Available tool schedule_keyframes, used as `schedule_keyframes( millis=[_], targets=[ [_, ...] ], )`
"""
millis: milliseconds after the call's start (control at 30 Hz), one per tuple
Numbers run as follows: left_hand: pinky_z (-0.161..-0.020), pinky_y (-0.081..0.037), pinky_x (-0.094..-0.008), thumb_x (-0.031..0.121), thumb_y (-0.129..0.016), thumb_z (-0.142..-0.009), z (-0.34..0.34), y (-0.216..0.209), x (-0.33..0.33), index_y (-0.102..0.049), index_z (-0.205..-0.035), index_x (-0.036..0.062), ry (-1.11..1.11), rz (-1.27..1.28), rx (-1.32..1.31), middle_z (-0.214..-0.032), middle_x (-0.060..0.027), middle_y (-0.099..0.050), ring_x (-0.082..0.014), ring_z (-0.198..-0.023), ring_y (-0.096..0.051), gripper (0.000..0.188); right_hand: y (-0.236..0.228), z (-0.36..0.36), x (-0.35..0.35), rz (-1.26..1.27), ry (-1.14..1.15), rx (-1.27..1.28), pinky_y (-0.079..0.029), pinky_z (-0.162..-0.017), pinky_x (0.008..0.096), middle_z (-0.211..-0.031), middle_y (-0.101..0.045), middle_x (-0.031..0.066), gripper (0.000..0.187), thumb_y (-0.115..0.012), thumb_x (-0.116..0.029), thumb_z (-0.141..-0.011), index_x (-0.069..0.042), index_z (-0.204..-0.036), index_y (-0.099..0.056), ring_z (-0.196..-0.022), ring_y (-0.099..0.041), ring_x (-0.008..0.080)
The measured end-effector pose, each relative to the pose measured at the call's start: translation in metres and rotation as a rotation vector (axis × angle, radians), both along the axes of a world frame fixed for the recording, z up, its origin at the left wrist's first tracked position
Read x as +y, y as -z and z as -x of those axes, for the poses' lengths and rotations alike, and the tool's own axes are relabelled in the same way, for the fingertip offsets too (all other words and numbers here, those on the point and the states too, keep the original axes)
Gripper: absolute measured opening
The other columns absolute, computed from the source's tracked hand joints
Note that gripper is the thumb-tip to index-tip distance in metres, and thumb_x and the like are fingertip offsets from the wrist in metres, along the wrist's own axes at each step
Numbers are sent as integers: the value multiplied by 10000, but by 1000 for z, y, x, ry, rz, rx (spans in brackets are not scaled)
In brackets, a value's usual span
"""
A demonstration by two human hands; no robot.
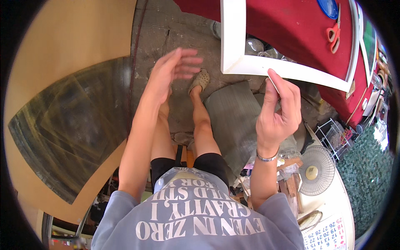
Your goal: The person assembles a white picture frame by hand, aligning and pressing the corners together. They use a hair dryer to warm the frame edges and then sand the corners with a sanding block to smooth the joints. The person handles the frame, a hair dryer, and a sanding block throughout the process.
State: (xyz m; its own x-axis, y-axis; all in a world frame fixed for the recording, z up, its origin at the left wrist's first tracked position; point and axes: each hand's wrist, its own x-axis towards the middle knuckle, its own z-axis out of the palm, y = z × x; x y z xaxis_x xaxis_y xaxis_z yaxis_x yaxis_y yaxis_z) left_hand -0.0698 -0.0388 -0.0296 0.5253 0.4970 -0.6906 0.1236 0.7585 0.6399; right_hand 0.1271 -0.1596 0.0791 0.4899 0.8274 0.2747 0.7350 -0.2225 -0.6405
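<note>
My left hand is raised over the floor, smeared by motion, its fingers stretched out and holding nothing. Between the thumb and forefinger of my right hand, a small thin pale flat piece is pinched; its kind is too small to make out. Those fingertips are just below the near edge of a white frame, by its mitred corner; whether they touch it I cannot tell. The frame lies partly on a red-covered table and reaches past its edge.
Red-handled scissors and a blue round lid lie on the red table. A wood-coloured board with a dark curved patch stands at left. At right are a grey sheet, a fan and a wire rack.
</note>
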Motion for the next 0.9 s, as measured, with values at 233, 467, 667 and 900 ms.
schedule_keyframes(
  millis=[233,467,667,900],
  targets=[
    [-911,-509,-330,428,-441,-1097,6,10,-9,-640,-1322,26,80,90,6,-1211,-119,-734,-190,-1047,-690,501,-12,29,11,38,131,138,-515,-682,301,-932,-688,107,321,-714,93,-876,-22,-1171,-767,-777,-639,192],
    [-917,-489,-315,418,-477,-1086,-11,-8,45,-661,-1303,41,227,-20,-121,-1200,-102,-740,-168,-1039,-683,473,-5,48,25,153,219,-26,-517,-760,364,-937,-663,108,341,-707,104,-828,-14,-1147,-739,-835,-624,263],
    [-916,-489,-316,417,-509,-1086,-27,-26,72,-670,-1285,35,271,-65,-246,-1169,-82,-739,-162,-1047,-674,460,-3,62,35,205,246,-103,-507,-773,389,-960,-649,115,359,-694,102,-828,-14,-1166,-727,-852,-612,281],
    [-892,-494,-294,357,-627,-1053,-52,-30,67,-671,-1231,1,280,-82,-337,-1097,-34,-715,-117,-1005,-644,401,-2,71,43,310,299,-187,-533,-781,379,-972,-675,112,369,-684,123,-831,-37,-1156,-756,-891,-658,274]
  ],
)
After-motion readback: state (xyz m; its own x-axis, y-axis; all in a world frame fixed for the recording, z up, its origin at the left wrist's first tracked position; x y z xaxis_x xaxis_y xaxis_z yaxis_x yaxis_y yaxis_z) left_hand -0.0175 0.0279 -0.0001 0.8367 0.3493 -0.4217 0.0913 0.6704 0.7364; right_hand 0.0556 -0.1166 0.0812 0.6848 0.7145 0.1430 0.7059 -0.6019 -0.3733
